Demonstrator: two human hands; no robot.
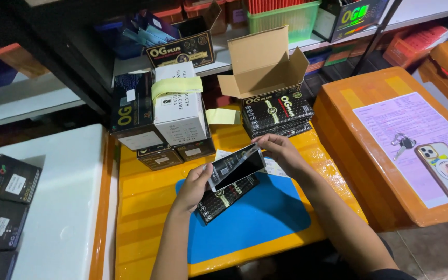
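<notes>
Orange table [146, 192]: slatted top, carrying all items below. Second orange table [359, 103] to the right, bearing a printed sheet [405, 129], keys [403, 142] and a phone [444, 171] lying case-up.

Blue mat [265, 212]: flat on the near half of the table, under the hands.

Open cardboard carton [263, 65]: flaps up, sitting on a stack of black packets [276, 111] beyond the mat.

White box [180, 111]: upright, banded with yellow tape, beside a dark box [130, 109].

Black packet [226, 197]: lying on the mat, directly below the hands.

Glossy black panel [237, 167]: held tilted above the packet, possibly a screen protector.

Left hand [195, 186]: grip pinching the panel's lower-left end.

Right hand [281, 150]: grip pinching the panel's upper-right end.
</notes>
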